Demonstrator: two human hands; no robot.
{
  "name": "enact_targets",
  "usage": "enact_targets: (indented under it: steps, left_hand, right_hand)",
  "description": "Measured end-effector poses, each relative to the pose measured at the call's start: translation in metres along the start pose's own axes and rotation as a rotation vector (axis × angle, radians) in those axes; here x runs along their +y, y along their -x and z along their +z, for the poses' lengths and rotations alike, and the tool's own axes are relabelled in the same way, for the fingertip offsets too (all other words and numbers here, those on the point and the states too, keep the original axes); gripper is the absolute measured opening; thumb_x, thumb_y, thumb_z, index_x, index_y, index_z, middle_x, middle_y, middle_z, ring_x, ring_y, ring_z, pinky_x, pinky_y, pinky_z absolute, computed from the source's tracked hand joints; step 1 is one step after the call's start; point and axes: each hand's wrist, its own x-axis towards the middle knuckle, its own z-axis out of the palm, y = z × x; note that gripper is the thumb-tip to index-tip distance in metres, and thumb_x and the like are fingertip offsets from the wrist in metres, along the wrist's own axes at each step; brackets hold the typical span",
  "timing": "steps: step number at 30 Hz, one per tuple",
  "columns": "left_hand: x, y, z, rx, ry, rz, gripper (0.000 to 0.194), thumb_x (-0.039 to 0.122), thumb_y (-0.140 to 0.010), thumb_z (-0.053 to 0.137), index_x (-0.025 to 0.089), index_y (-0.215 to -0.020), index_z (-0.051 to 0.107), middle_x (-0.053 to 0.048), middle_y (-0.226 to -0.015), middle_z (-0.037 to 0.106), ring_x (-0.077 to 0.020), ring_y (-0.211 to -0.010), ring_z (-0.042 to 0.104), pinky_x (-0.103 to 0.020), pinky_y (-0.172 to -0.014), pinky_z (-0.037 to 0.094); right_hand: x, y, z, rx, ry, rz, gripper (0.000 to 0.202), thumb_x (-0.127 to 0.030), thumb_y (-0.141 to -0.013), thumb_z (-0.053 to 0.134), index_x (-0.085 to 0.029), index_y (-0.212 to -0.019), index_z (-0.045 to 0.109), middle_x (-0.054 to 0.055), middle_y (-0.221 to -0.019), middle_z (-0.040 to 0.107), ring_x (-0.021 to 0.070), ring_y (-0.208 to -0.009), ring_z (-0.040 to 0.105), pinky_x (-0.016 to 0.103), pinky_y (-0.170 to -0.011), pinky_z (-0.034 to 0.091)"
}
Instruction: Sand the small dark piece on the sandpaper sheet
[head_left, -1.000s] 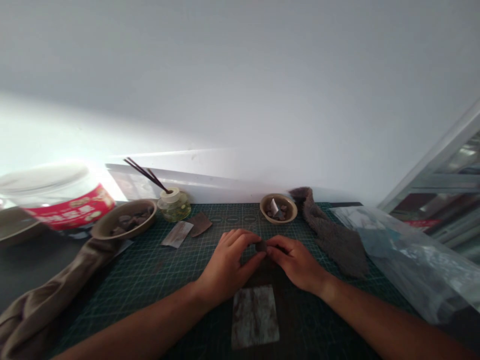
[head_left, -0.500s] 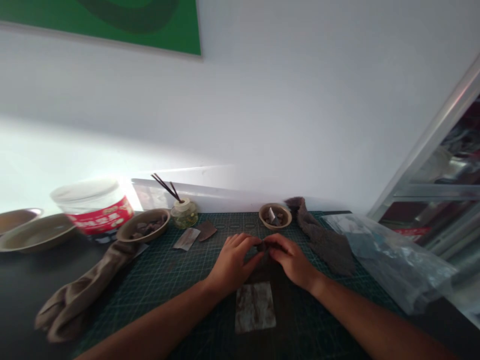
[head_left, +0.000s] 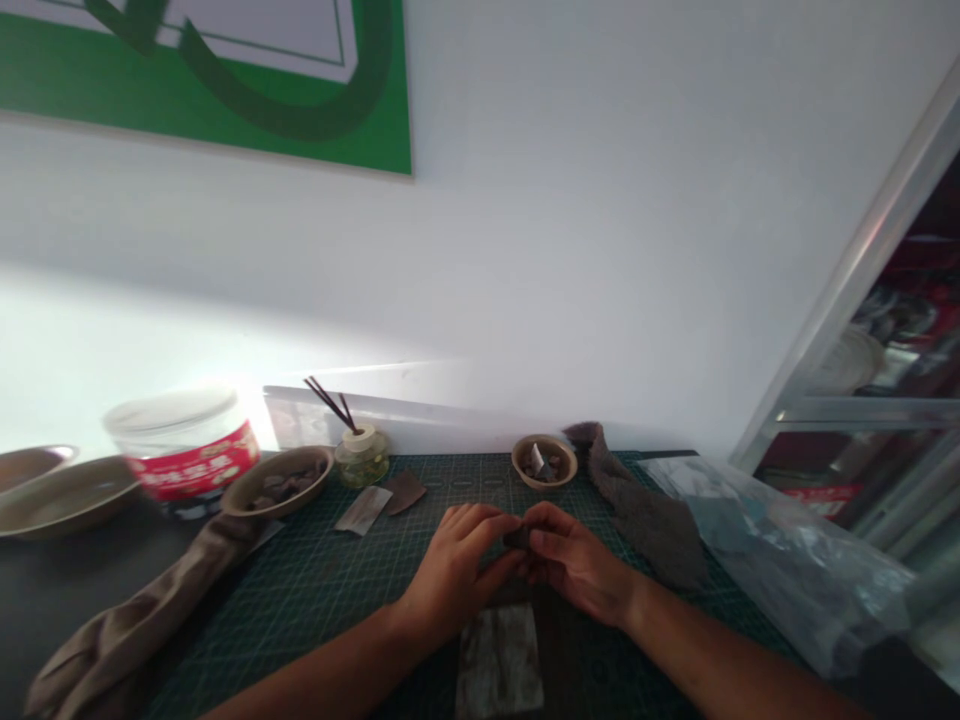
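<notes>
My left hand (head_left: 459,565) and my right hand (head_left: 583,568) meet above a green gridded cutting mat (head_left: 315,610). Between their fingertips is a small dark brown lump (head_left: 516,538), partly covered by the fingers; its kind is too small to make out. Both hands are closed on it, thumbs and forefingers pinching from either side. Just below the hands lies a worn, whitish-brown square sheet (head_left: 501,662), resembling used sandpaper. Beyond them stands a small tan bowl (head_left: 546,486) with brown pieces and a folded scrap inside.
Two sheet scraps, one greyish (head_left: 364,510) and one brown (head_left: 406,492), lie near a reed diffuser (head_left: 361,460). Leftward are a bowl of brown lumps (head_left: 247,505), a red-labelled tub (head_left: 191,465) and a brown cloth (head_left: 150,620). Rightward are a grey cloth (head_left: 660,535) and plastic bag (head_left: 795,570).
The view has tilted up, so everything sits lower in the picture. My right fingers have curled further around the small dark lump, and both hands still hold it.
</notes>
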Motion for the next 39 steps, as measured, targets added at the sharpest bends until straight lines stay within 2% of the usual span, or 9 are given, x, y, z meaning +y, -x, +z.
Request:
enact_targets:
  steps: [11, 21, 24, 27, 32, 36, 39]
  left_hand:
    - [-0.001, 0.003, 0.002, -0.039, 0.017, -0.015, 0.026, 0.02, -0.092, 0.067, 0.025, -0.117, 0.063, -0.003, -0.104, 0.071, -0.0216, -0.095, 0.067, -0.037, -0.084, 0.046]
    - [-0.006, -0.004, 0.012, -0.126, -0.003, -0.139, 0.021, 0.023, -0.088, 0.072, 0.022, -0.108, 0.065, -0.004, -0.103, 0.072, -0.0244, -0.097, 0.066, -0.04, -0.087, 0.047]
    - [-0.006, -0.004, 0.011, -0.143, -0.001, -0.16, 0.023, 0.025, -0.089, 0.071, 0.02, -0.111, 0.065, -0.005, -0.103, 0.071, -0.0248, -0.099, 0.065, -0.042, -0.088, 0.049]
    - [-0.007, -0.004, 0.007, -0.159, 0.006, -0.168, 0.03, 0.031, -0.092, 0.069, 0.018, -0.118, 0.063, -0.006, -0.108, 0.069, -0.0237, -0.101, 0.065, -0.044, -0.091, 0.052]
    - [-0.01, -0.006, 0.005, -0.121, -0.019, -0.273, 0.031, 0.036, -0.1, 0.062, 0.016, -0.124, 0.062, -0.008, -0.117, 0.066, -0.0222, -0.101, 0.067, -0.044, -0.09, 0.057]
    - [-0.01, -0.009, 0.007, -0.109, -0.038, -0.343, 0.031, 0.035, -0.1, 0.063, 0.016, -0.125, 0.062, -0.009, -0.121, 0.066, -0.0226, -0.104, 0.067, -0.044, -0.089, 0.058]
    - [-0.007, -0.01, 0.006, -0.108, -0.07, -0.378, 0.032, 0.035, -0.1, 0.063, 0.016, -0.125, 0.062, -0.01, -0.124, 0.065, -0.0235, -0.107, 0.066, -0.045, -0.092, 0.058]
  right_hand:
    - [0.001, 0.0, -0.002, 0.036, -0.06, 0.011, 0.034, -0.034, -0.075, 0.09, -0.02, -0.09, 0.063, -0.003, -0.079, 0.065, 0.0117, -0.067, 0.064, 0.026, -0.068, 0.049]
    - [0.004, -0.006, -0.004, 0.043, 0.09, -0.07, 0.033, -0.043, -0.081, 0.081, -0.025, -0.099, 0.06, -0.002, -0.089, 0.059, 0.0121, -0.07, 0.057, 0.027, -0.067, 0.047]
    - [0.0, -0.01, -0.005, 0.048, 0.224, -0.125, 0.033, -0.046, -0.084, 0.076, -0.026, -0.101, 0.058, -0.003, -0.091, 0.056, 0.0131, -0.072, 0.055, 0.029, -0.068, 0.047]
    - [-0.015, -0.007, -0.002, 0.03, 0.432, -0.184, 0.027, -0.044, -0.088, 0.07, -0.025, -0.103, 0.059, -0.003, -0.088, 0.054, 0.014, -0.074, 0.053, 0.029, -0.07, 0.044]
    - [-0.04, 0.014, 0.024, -0.098, 0.865, -0.236, 0.017, -0.031, -0.088, 0.07, -0.022, -0.102, 0.067, -0.001, -0.089, 0.061, 0.0168, -0.08, 0.054, 0.03, -0.074, 0.042]
    - [-0.027, 0.028, 0.05, -0.105, 1.17, -0.265, 0.013, -0.02, -0.082, 0.071, -0.023, -0.094, 0.069, 0.0, -0.09, 0.063, 0.0188, -0.083, 0.055, 0.031, -0.078, 0.04]
    - [-0.01, 0.033, 0.058, -0.093, 1.335, -0.254, 0.015, -0.015, -0.077, 0.074, -0.022, -0.089, 0.07, 0.002, -0.089, 0.065, 0.0209, -0.085, 0.058, 0.032, -0.079, 0.04]
